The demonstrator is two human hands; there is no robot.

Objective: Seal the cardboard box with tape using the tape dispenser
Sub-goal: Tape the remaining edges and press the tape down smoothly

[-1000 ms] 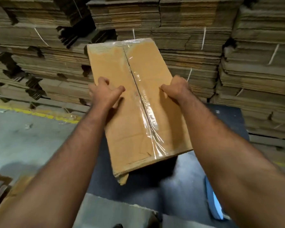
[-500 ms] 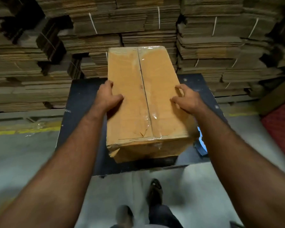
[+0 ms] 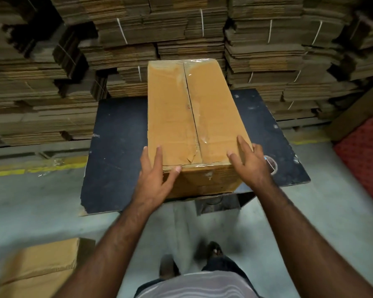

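Observation:
A long cardboard box (image 3: 170,117) stands on a dark table (image 3: 116,151), its top seam covered by clear tape. My left hand (image 3: 154,175) is at the box's near left corner, fingers spread, thumb on the front top edge. My right hand (image 3: 249,162) is at the near right corner, fingers spread along the side. Neither hand grips the box. Just right of my right hand a roll of tape (image 3: 271,165) lies on the table, partly hidden by the hand. No dispenser body can be made out.
Bundled stacks of flat cardboard (image 3: 181,29) fill the wall behind the table. Another cardboard box (image 3: 37,267) sits on the floor at lower left. A red mat (image 3: 366,151) lies at the right. My feet (image 3: 213,251) stand on grey floor before the table.
The box, held tilted in the air a second ago, now rests on the table. Both hands slid from the box's middle to its near corners and opened.

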